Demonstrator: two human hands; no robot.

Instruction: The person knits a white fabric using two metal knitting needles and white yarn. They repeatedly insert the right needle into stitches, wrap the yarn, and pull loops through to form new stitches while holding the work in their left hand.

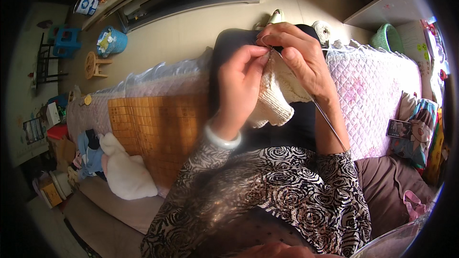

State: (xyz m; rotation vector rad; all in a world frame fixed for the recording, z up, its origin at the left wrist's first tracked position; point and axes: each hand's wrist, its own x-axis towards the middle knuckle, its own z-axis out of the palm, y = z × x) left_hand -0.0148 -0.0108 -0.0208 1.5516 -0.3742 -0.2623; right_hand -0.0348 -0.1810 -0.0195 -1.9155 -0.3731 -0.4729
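Cream knitted fabric (274, 102) hangs from my two hands above my dark-trousered lap. My left hand (240, 82), with a white bangle (223, 139) at its wrist, pinches the upper edge of the knitting. Beside it my right hand (303, 52) grips a metal knitting needle (328, 122), which slants down along my forearm to the sleeve. Both sets of fingertips nearly meet at the needle's tip, and the yarn loops there are too small to make out. Past my knee a ball of white yarn (322, 30) rests at the edge of the quilted seat cover.
A bamboo mat (157, 125) and a white plush cloth (125, 172) lie on the sofa to my left. On the right are a phone (399, 129), a printed cushion (421, 129) and a green basket (388, 39). A blue bin (114, 41) and wooden stool (96, 65) stand on the floor.
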